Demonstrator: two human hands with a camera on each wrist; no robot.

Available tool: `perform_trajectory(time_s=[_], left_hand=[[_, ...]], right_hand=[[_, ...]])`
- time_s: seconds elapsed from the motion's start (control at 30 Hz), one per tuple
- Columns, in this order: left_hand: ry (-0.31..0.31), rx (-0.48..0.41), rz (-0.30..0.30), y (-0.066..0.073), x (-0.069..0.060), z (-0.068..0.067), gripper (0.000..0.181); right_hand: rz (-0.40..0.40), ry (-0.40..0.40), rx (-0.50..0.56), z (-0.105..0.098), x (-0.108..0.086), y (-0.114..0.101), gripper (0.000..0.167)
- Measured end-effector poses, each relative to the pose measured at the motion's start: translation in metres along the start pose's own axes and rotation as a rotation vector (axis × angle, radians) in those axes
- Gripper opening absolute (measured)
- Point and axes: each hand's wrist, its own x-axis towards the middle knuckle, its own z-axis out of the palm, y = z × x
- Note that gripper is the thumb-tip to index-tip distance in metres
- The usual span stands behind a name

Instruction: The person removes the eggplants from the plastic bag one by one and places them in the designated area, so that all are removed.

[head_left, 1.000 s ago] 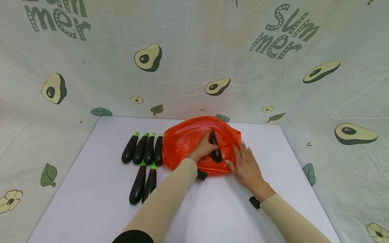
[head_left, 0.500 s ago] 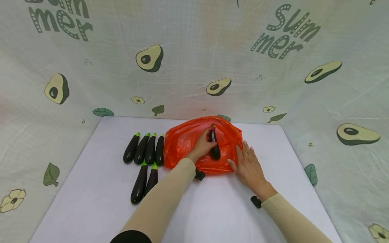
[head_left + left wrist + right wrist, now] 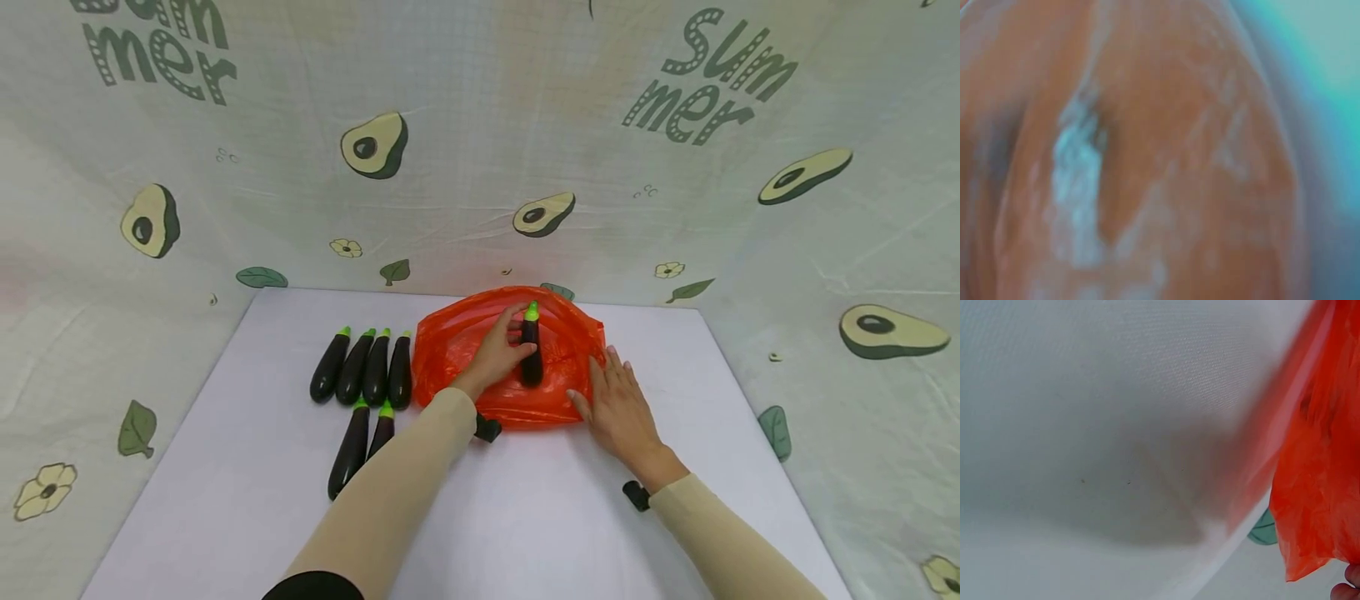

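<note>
An upright dark eggplant (image 3: 532,354) with a bright green cap stands over the red plastic bag (image 3: 450,358) in the head view. My left hand (image 3: 497,354) holds it from the left, thumb in front and fingers curled toward its upper part. Along the bag's right edge lies my right hand (image 3: 622,412), its fingers straight and thumb spread toward the bag. In the right wrist view, fingertips (image 3: 1346,589) show beside the hanging bag edge (image 3: 1310,531). Blurred skin and wet-looking glare of the left hand (image 3: 1179,156) fill the left wrist view.
Left of the bag, several eggplants (image 3: 377,367) lie in a row on the white table (image 3: 525,517). Two more eggplants (image 3: 350,454) lie in front of them, one partly behind the left sleeve (image 3: 390,500). A patterned cloth (image 3: 450,167) rises behind the table.
The held eggplant has moved up slightly and turned more upright, so its green cap now shows. The right hand has stayed by the bag's right edge.
</note>
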Motion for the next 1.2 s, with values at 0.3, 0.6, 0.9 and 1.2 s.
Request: perform_trajectory(time_s=[0.3,0.6,0.9,1.2], left_hand=[[0.044,0.034,0.025,0.004,-0.005,-0.008,0.071],[0.053,0.049,0.021,0.010,-0.015,-0.020,0.072],[0.048,0.055,0.010,0.018,-0.025,-0.032,0.072],[0.014,0.054,0.000,0.024,-0.037,-0.046,0.072]], right_hand=[[0.022,-0.025,0.019,-0.001,0.000,0.002,0.081],[0.013,-0.016,0.024,0.000,0.001,0.004,0.081],[0.008,-0.016,0.018,0.000,0.003,0.004,0.081],[-0.005,-0.021,0.007,-0.001,0.004,0.006,0.079]])
